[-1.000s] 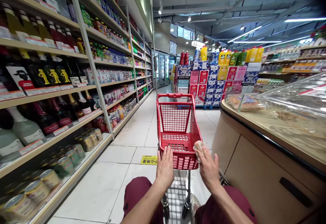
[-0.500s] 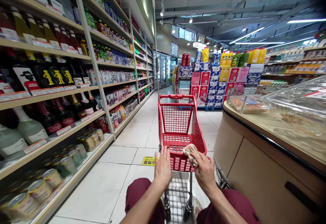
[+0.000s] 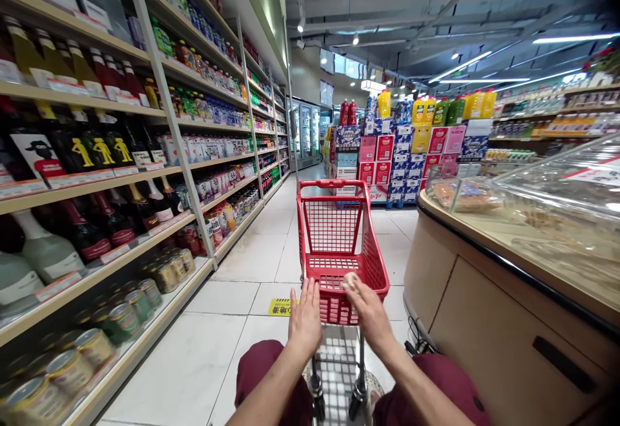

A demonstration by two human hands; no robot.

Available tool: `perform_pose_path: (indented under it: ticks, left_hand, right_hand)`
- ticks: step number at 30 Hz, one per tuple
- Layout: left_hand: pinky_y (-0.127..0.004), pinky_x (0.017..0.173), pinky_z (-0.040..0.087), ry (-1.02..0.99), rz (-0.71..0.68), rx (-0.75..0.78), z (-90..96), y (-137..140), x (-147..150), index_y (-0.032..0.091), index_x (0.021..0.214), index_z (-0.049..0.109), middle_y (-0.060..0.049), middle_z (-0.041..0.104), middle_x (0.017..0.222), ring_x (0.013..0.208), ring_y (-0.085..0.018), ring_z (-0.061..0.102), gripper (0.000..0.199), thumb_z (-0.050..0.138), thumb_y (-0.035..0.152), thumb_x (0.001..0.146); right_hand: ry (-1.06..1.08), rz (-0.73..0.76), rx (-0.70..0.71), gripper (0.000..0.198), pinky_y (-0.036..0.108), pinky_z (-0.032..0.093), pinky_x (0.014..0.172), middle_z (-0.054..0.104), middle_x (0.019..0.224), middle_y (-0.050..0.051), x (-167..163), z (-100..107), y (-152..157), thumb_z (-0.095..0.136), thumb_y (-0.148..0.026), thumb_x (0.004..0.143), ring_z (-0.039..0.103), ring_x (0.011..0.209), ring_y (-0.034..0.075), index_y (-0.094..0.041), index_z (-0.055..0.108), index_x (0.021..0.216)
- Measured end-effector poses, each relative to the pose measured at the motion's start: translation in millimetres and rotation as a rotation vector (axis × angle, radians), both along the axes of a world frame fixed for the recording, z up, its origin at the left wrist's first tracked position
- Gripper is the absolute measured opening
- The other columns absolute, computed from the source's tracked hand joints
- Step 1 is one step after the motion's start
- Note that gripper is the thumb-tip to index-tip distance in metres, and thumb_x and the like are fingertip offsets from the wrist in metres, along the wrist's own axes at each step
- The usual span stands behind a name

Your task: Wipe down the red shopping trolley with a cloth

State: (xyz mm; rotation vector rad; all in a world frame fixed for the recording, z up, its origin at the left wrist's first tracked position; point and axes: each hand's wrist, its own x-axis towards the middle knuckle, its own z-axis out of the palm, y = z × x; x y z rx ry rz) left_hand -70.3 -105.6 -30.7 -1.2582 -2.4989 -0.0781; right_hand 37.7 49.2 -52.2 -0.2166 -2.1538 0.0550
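Observation:
A red shopping cart (image 3: 333, 263) with a plastic mesh basket stands right in front of my knees. My left hand (image 3: 306, 316) lies with its fingers stretched out against the near left end of the basket, holding nothing. On the near rim, toward the right, my right hand (image 3: 368, 310) presses a crumpled pale cloth (image 3: 352, 279). Most of the cloth is hidden under my fingers. Below the basket, the cart's metal legs and wheels (image 3: 359, 392) show between my knees.
Shelves of bottles and cans (image 3: 97, 181) line the left side. A rounded counter (image 3: 465, 284) with clear covers closes in on the right. Stacked drink cartons (image 3: 385, 155) stand beyond the cart. A yellow sticker (image 3: 279, 307) marks the tiled floor.
My right hand has moved slightly left along the rim, its fingers now flatter over the cloth, which shows less. My left hand stays at the left end. The whole view has shifted a little.

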Motion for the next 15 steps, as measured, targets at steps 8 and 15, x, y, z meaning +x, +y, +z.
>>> perform_pose_path:
  ticks: [8,15]
  left_hand:
    - [-0.050,0.106,0.010,-0.095,0.022,-0.004,4.8,2,5,0.009,0.137,0.013,-0.009,0.015,0.144,0.133,-0.022,0.002,0.073,0.037,0.013,0.068]
    - [-0.050,0.106,0.010,-0.100,0.008,-0.035,7.1,-1,3,0.009,0.137,0.013,-0.009,0.014,0.145,0.133,-0.023,0.002,0.074,0.037,0.013,0.067]
  right_hand:
    - [0.047,-0.152,-0.060,0.046,0.040,0.034,0.090,0.053,0.117,0.010,-9,3,-31,0.031,-0.004,0.077,0.043,0.111,0.022,-0.020,0.055,0.113]
    - [-0.073,-0.261,-0.254,0.038,0.035,0.038,0.078,0.057,0.103,0.009,-14,28,-34,0.040,-0.011,0.073,0.052,0.094,0.021,-0.021,0.059,0.104]
